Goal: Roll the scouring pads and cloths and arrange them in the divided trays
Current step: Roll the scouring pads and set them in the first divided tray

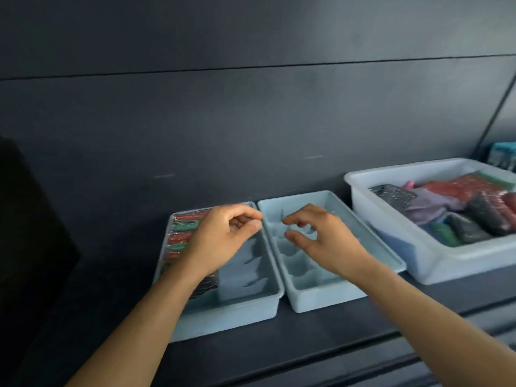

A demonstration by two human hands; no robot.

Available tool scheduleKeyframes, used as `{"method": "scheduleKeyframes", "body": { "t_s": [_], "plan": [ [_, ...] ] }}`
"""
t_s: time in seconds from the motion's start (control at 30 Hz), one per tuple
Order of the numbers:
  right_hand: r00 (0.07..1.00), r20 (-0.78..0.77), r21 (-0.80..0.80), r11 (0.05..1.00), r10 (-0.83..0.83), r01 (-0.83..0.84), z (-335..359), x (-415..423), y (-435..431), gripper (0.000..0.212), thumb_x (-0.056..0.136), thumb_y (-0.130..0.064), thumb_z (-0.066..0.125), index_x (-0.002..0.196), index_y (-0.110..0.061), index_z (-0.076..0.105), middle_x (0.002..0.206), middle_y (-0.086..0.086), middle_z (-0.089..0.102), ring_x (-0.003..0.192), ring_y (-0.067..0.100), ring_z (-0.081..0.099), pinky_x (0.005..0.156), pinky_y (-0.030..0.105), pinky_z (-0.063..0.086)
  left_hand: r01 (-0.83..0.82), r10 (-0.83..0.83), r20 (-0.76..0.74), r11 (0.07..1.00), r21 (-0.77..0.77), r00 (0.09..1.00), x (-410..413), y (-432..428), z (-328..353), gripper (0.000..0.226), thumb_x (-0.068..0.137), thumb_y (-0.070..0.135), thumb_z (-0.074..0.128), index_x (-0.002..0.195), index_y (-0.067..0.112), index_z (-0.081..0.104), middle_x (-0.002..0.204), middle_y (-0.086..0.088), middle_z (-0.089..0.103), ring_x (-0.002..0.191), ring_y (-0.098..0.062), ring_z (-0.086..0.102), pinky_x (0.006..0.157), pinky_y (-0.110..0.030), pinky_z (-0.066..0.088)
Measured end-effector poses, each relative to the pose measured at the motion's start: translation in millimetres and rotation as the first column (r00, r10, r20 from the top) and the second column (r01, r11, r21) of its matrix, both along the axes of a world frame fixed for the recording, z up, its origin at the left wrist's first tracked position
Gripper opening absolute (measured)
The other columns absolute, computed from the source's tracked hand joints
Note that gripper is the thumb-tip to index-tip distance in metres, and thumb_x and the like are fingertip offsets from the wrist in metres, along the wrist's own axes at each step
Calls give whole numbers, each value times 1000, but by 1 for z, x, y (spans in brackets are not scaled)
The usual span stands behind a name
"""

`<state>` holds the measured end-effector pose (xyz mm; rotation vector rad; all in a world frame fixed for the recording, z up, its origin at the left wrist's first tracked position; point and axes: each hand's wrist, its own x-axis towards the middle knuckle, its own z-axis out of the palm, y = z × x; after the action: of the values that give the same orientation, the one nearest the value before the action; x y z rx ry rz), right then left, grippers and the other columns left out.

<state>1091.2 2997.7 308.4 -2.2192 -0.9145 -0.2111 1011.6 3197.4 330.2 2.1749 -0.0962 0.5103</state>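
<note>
Two pale blue divided trays sit side by side on a dark shelf. The left tray (pixel 223 317) has rolled red, green and black scouring pads (pixel 181 233) down its left column; its right column shows bare dividers. The right tray (pixel 321 298) holds nothing that I can see. My left hand (pixel 220 241) hovers over the left tray with fingers loosely curled, holding nothing. My right hand (pixel 321 238) hovers over the right tray, thumb and fingers apart and curled, also holding nothing.
A larger white bin (pixel 418 263) at the right holds loose red, black and green pads and purple and blue cloths (pixel 435 205). A dark wall rises directly behind the trays. A black object fills the left edge. The shelf's front edge runs below the trays.
</note>
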Motion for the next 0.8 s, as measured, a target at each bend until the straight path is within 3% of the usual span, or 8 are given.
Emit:
{"method": "scheduleKeyframes", "body": {
  "t_s": [0.23,0.4,0.47,0.53,0.6,0.73,0.8],
  "plan": [
    [953,-25,76,950,-300,301,23,61,-155,11,84,-14,67,94,-17,73,89,-4,71,83,14,65,82,35,51,263,-264,-43,964,-26,963,89,-155,13,13,88,10,69,95,20,74,78,12,70,69,3,59,70,-10,44],
    [864,4,-131,856,-504,500,32,117,-261,13,85,-14,64,95,-17,73,97,5,71,89,25,66,80,38,52,312,-310,-131,950,-8,942,168,-241,8,20,87,12,70,107,14,71,92,5,69,77,-6,60,79,-19,49],
    [829,53,-242,798,-557,552,32,140,-292,15,84,-19,64,98,-17,70,102,9,69,98,31,64,80,37,51,273,-269,-195,962,-9,943,202,-270,5,31,86,16,71,116,14,66,108,0,68,91,-12,63,89,-26,50],
    [793,70,-356,727,-605,587,33,159,-311,37,86,-33,66,118,-15,62,122,13,61,116,33,54,92,42,48,197,-193,-284,980,-14,939,233,-293,0,46,85,21,71,128,14,57,126,-5,61,111,-18,60,100,-33,47],
    [769,84,-502,640,-634,583,32,173,-322,48,89,-43,57,125,-12,53,132,13,52,126,34,44,99,49,45,109,-95,-399,994,11,912,259,-310,-6,62,84,30,70,138,13,45,137,-8,51,124,-24,52,105,-37,42],
    [765,114,-725,473,-634,500,28,191,-331,67,85,-62,51,128,-11,50,139,13,44,131,32,38,103,49,41,4,155,-572,964,267,805,291,-329,-18,80,84,48,65,143,3,33,143,-18,45,128,-34,49,94,-30,41],
    [772,102,-767,445,-628,463,27,197,-333,77,78,-74,49,124,-13,54,137,12,46,129,32,41,101,48,43,15,216,-599,934,357,771,300,-335,-24,96,83,55,65,149,0,22,150,-20,35,135,-35,41,105,-36,37]
  ]
}}
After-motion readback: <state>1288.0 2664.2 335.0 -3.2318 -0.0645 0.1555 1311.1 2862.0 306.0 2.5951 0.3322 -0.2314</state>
